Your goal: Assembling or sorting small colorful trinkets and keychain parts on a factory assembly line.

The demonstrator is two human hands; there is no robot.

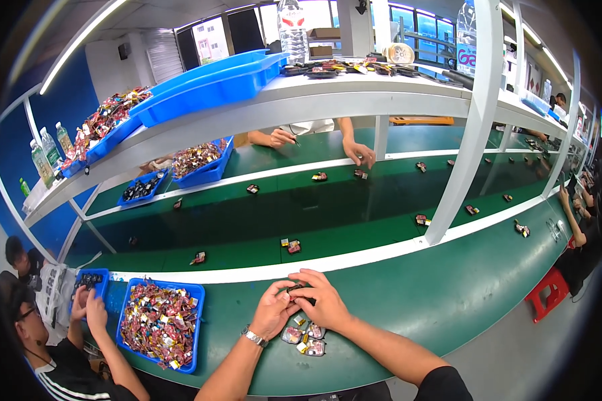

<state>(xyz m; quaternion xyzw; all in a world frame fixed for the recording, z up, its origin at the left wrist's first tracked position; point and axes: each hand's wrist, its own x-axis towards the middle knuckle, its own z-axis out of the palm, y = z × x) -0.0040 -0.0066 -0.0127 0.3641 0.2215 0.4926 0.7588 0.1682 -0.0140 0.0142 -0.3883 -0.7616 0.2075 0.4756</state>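
Note:
Close together over the green bench point(394, 294), my left hand point(272, 313) and my right hand point(322, 301) are closed on one small dark electronic part point(297, 291). Fingers cover most of it, though some red and black shows. Just below my hands lies a small cluster of black-cased electronic parts point(312, 345) with red, yellow and white bits. My left wrist wears a metal watch point(254, 335).
Left of my hands stands a blue tray point(200, 314) heaped with small red, yellow and white parts. Beyond a white rail point(247, 273), similar parts lie spaced along a dark green belt point(247, 227). A white post point(465, 144) rises ahead. Co-workers' hands point(360, 154) work across and at left.

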